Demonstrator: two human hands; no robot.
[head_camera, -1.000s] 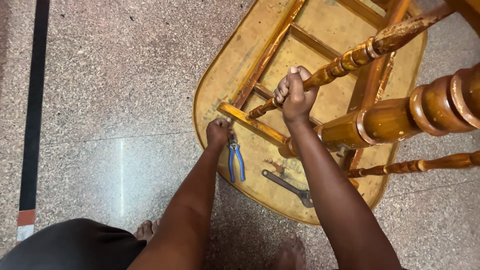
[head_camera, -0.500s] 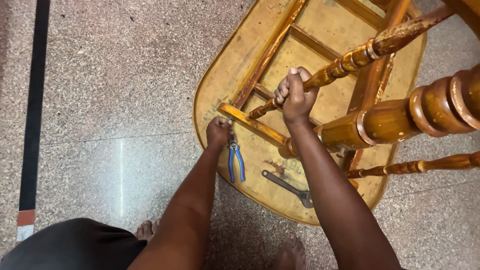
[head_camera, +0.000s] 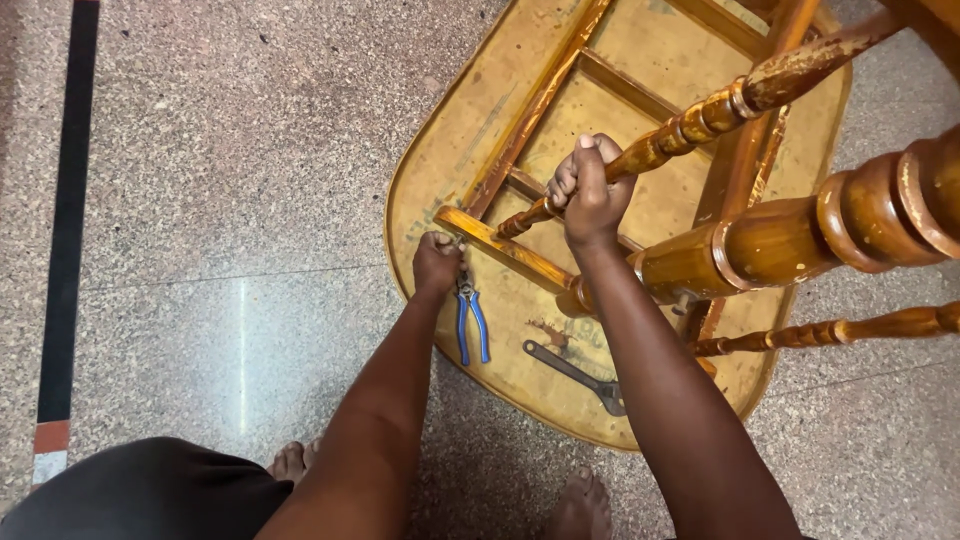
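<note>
An upturned wooden table (head_camera: 440, 150) lies on the floor, its oval underside facing up and its turned legs pointing toward me. My right hand (head_camera: 588, 190) grips a thin turned leg (head_camera: 700, 112) near its lower end. My left hand (head_camera: 437, 262) is closed at the corner of a wooden frame rail (head_camera: 505, 250), right by the jaws of blue-handled pliers (head_camera: 470, 320) lying on the tabletop underside; whether the fingers hold a small part is hidden.
A grey metal spanner (head_camera: 575, 375) lies on the underside near my right forearm. A thick turned leg (head_camera: 830, 235) juts across at right. Speckled stone floor (head_camera: 220, 180) with a black strip (head_camera: 68, 220) at left. My bare feet (head_camera: 580, 505) stand by the table's edge.
</note>
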